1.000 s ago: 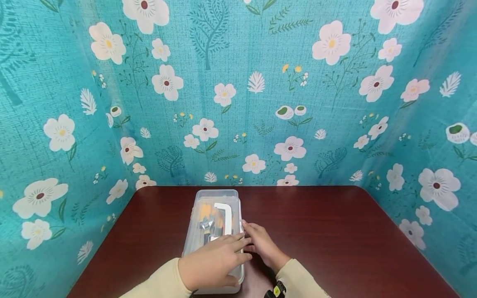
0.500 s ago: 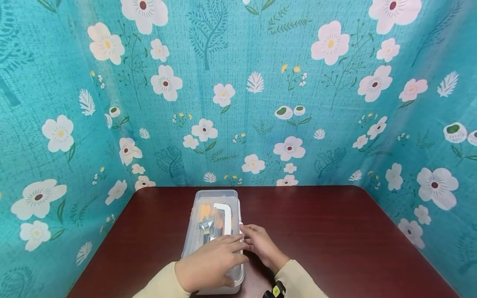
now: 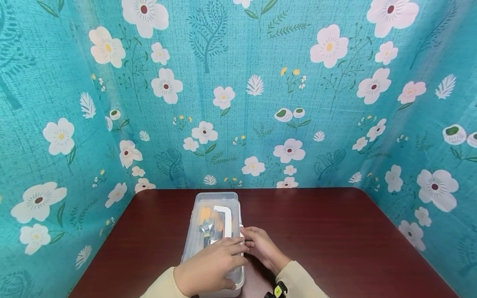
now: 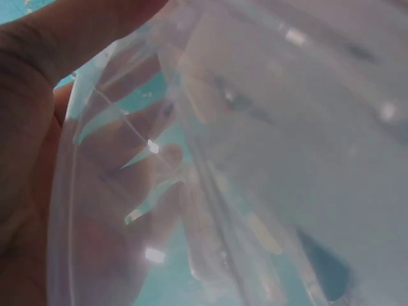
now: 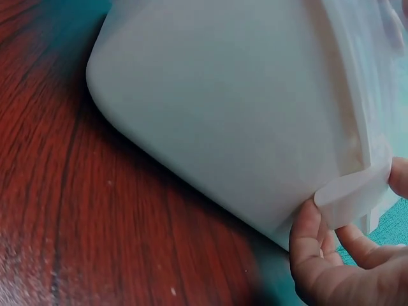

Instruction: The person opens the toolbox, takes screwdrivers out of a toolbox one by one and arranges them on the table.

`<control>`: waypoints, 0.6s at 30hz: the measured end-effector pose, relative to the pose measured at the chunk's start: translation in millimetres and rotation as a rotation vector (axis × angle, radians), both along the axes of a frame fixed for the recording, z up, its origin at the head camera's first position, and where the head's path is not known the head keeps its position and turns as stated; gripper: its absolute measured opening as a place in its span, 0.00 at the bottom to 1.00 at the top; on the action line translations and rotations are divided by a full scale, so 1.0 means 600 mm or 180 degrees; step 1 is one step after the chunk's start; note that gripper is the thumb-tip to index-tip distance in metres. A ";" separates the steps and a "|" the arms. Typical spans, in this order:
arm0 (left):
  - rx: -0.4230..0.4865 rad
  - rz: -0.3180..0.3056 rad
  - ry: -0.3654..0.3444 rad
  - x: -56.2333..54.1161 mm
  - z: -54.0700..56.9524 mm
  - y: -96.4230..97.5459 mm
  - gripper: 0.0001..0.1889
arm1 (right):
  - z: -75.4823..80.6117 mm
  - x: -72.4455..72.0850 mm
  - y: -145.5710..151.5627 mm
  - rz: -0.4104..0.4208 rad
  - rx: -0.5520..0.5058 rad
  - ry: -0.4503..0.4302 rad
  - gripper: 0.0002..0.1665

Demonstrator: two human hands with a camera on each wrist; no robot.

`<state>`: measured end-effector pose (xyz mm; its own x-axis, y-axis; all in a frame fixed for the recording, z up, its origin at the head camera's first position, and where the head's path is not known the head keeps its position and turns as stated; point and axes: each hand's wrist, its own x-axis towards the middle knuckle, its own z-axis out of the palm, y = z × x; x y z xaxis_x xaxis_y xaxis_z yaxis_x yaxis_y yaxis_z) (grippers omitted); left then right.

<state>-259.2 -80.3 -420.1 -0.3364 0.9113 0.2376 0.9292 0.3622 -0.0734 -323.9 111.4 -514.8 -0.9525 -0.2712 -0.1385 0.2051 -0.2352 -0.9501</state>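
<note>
A clear-lidded plastic storage box (image 3: 193, 236) stands lengthwise on the table. Through its lid show an adjustable wrench (image 3: 206, 227), a white L-shaped piece (image 3: 227, 221) and orange-yellow items (image 3: 205, 213). My left hand (image 3: 214, 265) rests across the near part of the lid, fingers spread loosely toward the right edge. In the left wrist view, its fingers show through clear plastic. At the box's right side, my right hand (image 3: 262, 248) pinches a white side latch (image 5: 354, 197) between thumb and fingers. The latch sits at the rim, above the box's pale wall (image 5: 217, 108).
The dark red-brown wooden table (image 3: 316, 240) extends to both sides of the box. A teal flowered cloth (image 3: 238, 103) hangs behind and on both sides. On the right wrist is a black strap with a yellow mark (image 3: 277, 289).
My right hand has slid slightly toward me along the box's right side. The left hand stays on the lid with little movement. The box has not visibly moved on the table.
</note>
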 end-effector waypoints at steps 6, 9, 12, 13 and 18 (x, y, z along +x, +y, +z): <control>0.0073 -0.0024 -0.0009 0.000 -0.004 -0.002 0.27 | -0.001 -0.002 -0.001 0.0017 -0.0003 0.0009 0.19; 0.0095 -0.0028 -0.0004 -0.001 -0.007 -0.002 0.27 | -0.001 -0.002 0.000 0.0009 0.0013 0.0009 0.19; 0.0082 -0.0012 -0.0040 -0.001 -0.007 -0.001 0.28 | 0.002 -0.002 0.000 0.0008 0.0035 0.0009 0.19; 0.0077 -0.0004 -0.0062 -0.001 -0.007 -0.001 0.28 | 0.003 -0.001 0.000 -0.0009 0.0044 0.0007 0.18; 0.0051 0.0033 -0.0087 -0.001 -0.003 0.000 0.27 | 0.018 -0.004 0.002 -0.0149 0.0297 0.0181 0.23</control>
